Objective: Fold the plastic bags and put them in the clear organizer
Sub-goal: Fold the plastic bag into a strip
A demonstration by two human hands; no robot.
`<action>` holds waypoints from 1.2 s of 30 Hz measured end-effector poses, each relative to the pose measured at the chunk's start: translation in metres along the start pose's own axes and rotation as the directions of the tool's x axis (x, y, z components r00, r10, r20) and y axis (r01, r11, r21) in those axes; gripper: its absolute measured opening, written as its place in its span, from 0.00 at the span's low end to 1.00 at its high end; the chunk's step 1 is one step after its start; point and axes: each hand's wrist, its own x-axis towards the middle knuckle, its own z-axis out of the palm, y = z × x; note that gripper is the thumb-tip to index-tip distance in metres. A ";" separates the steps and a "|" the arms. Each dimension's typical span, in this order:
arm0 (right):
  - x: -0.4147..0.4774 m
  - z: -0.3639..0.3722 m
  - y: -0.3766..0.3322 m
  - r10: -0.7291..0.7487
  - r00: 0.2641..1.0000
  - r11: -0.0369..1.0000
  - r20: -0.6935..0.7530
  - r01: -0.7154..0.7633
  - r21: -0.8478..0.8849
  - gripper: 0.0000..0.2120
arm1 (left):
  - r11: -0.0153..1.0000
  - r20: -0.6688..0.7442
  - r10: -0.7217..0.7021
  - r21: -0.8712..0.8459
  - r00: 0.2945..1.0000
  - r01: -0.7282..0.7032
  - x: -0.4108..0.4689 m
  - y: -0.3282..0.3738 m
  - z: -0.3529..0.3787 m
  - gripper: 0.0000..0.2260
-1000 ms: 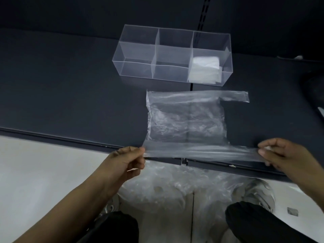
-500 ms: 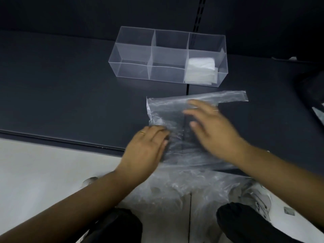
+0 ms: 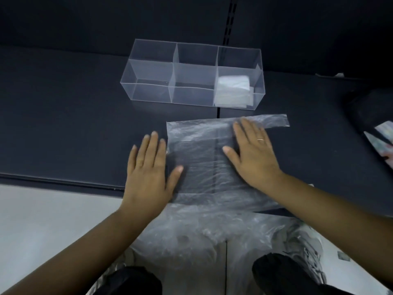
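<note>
Plastic bag (image 3: 200,158) is lying flat on the dark shelf (image 3: 63,124), under the fingers of your right hand (image 3: 253,154) & touching the thumb of your left hand (image 3: 148,173). You're pressing w/ both hands, fingers straight & spread apart, gripping nothing. It's thin, soft, see-through, crinkly, prob slippery & very light, so pinch an edge near your fingertips. Clear organizer (image 3: 153,71), hard & boxy, is sitting just past your fingertips.

In front of me stood a dark matte shelf (image 3: 63,124), backed by a dark wall (image 3: 106,18) with a slotted rail (image 3: 229,22) running up it. Below me the floor (image 3: 42,220) was pale grey.
</note>
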 end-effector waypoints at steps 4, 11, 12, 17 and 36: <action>0.007 0.012 -0.031 -0.237 0.971 0.968 0.023 0.234 0.093 0.30 | 0.978 0.059 0.206 0.013 0.977 -0.207 0.043 0.020 0.013 0.27; 0.007 0.006 0.077 0.217 0.975 0.975 -0.051 -0.219 -0.045 0.35 | 0.985 0.151 0.047 0.155 0.987 -0.071 0.066 -0.038 0.028 0.36; 0.004 0.002 0.093 0.286 0.957 0.956 -0.057 -0.288 -0.046 0.35 | 0.985 0.155 0.021 0.166 0.988 -0.047 0.066 -0.042 0.026 0.36; -0.019 -0.015 0.094 0.308 0.921 0.950 -0.240 -0.310 0.027 0.30 | 0.992 -0.085 0.121 0.056 0.989 -0.117 0.044 -0.033 0.008 0.26; -0.102 -0.015 0.013 -0.218 0.935 0.950 -0.281 0.269 0.158 0.15 | 0.851 0.023 0.242 -0.484 0.970 -0.201 -0.044 -0.035 -0.037 0.17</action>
